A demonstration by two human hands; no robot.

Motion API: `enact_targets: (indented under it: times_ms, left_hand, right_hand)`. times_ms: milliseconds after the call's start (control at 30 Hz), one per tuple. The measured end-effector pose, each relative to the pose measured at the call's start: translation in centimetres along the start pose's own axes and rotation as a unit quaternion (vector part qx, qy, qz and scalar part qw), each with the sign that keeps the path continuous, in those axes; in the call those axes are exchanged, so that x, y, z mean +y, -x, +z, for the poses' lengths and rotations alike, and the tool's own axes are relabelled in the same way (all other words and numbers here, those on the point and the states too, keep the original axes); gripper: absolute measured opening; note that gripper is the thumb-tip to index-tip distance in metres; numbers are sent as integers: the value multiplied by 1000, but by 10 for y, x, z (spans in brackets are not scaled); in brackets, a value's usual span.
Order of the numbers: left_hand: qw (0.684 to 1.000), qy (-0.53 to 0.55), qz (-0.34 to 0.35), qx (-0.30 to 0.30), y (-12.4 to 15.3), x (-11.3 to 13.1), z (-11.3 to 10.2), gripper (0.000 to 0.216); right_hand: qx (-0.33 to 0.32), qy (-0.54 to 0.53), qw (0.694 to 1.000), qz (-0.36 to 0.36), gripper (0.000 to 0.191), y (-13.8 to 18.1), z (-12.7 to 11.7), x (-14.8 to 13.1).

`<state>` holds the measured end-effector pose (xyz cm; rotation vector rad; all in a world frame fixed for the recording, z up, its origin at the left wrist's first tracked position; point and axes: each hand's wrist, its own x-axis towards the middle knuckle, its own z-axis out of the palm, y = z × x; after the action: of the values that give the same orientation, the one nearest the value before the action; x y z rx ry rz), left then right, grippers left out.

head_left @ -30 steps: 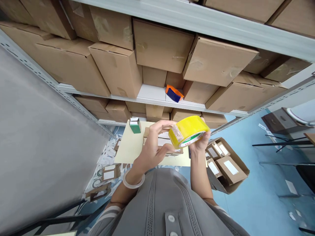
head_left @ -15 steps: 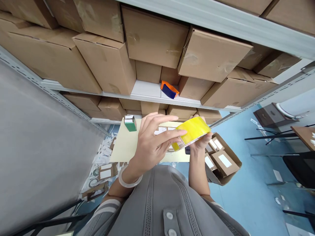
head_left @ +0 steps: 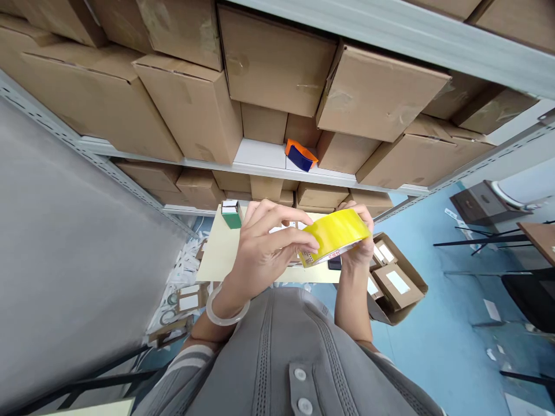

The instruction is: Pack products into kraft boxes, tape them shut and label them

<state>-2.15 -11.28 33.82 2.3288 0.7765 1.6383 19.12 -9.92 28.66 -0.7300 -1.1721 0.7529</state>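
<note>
A yellow roll of tape [head_left: 336,234] is held in front of my chest, above a pale table [head_left: 219,257]. My right hand [head_left: 362,245] grips the roll from its far right side, fingers curled over the rim. My left hand [head_left: 264,251] has its fingertips pressed on the roll's left edge, as in a pinch. A pale bangle [head_left: 225,309] sits on my left wrist. Small parcels on the table are mostly hidden behind my hands.
A metal rack [head_left: 269,167] stacked with cardboard boxes [head_left: 191,104] fills the view ahead, with an orange and blue object [head_left: 300,155] on its shelf. A green box [head_left: 231,212] stands on the table. An open carton of labelled parcels [head_left: 396,283] lies on the blue floor at right.
The roll has turned from showing its open core to lying edge-on. My left hand moved onto its left edge and its fingers have curled in. My right hand keeps its hold.
</note>
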Motion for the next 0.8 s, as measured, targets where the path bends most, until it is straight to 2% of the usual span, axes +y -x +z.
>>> enact_targets:
  times_ms: [233,367,500,700,800]
  left_hand:
    - [999,-1,0,-42,2,9,8,20]
    - [999,54,-5,-5,6,13,19,21]
    - [995,82,-4,54,8,16,27,20]
    - [991,72,5,109,12,16,26,7]
    - [987,68,4,149,13,14,25,12]
  right_hand:
    - [16,-48,998,48,62,3,6,-2]
    - [33,-133,984,114,65,7,14,5]
    - [56,-212,964,150,63,11,23,9]
    - [89,-268,941,185,57,16,29,11]
    - [89,-274,937,197,52,13,30,11]
